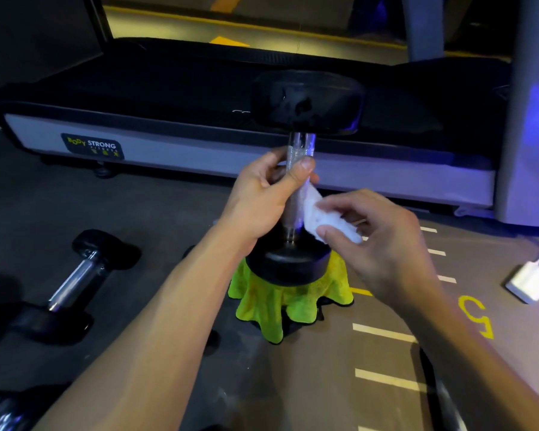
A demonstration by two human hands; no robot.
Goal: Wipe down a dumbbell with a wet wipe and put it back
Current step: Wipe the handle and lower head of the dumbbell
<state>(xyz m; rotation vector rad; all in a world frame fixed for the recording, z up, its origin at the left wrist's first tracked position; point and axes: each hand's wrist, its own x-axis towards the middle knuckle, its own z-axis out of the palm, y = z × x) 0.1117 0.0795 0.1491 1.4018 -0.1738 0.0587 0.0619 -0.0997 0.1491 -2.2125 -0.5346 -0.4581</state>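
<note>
A black dumbbell [305,101] stands upright on one end, its lower head resting on a lime-green cloth [274,309] draped over something low on the floor. My left hand [265,194] grips the chrome knurled handle near its middle, thumb across the front. My right hand [380,244] pinches a white wet wipe [321,217], which lies against the lower right side of the handle.
A treadmill [199,144] with a Body Strong label runs across the back. A second dumbbell [75,275] lies on the floor at left, another [7,409] at the bottom left corner. A white packet [529,281] sits at right on the marked floor.
</note>
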